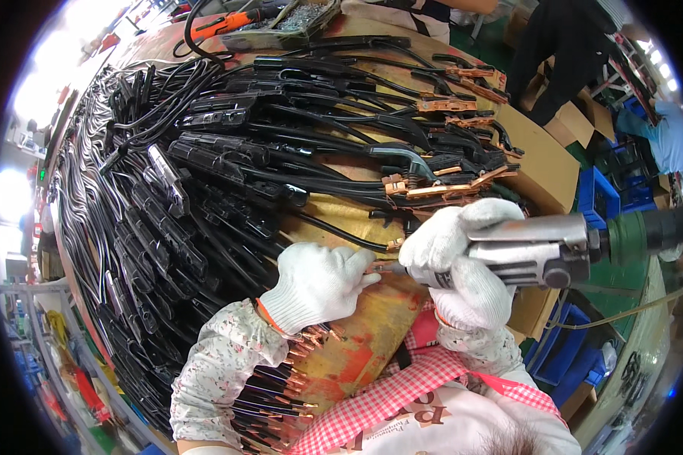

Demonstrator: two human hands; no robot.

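My right hand [470, 262], in a white knit glove, is wrapped around a silver and dark-grey power screwdriver [535, 246]. The tool lies nearly level, its narrow tip pointing left toward my other hand. My left hand [319, 280], gloved too, is closed in a pinch at that tip. A small copper-coloured piece [372, 267] shows by its fingertips; the rest is hidden by the glove. Just beyond both hands lie copper-coloured clamps [451, 186] with black handles. Black welding cables [334, 178] run left from them. Under my left forearm, several cables end in bare copper ends [300, 349].
Black electrode holders [212, 114] and bundled cables cover the table's left side. An orange power tool [220, 25] and a tray of small metal parts [300, 17] sit at the far edge. Cardboard boxes [542, 163] and blue bins [598, 196] stand right. A person in black [561, 57] is beyond.
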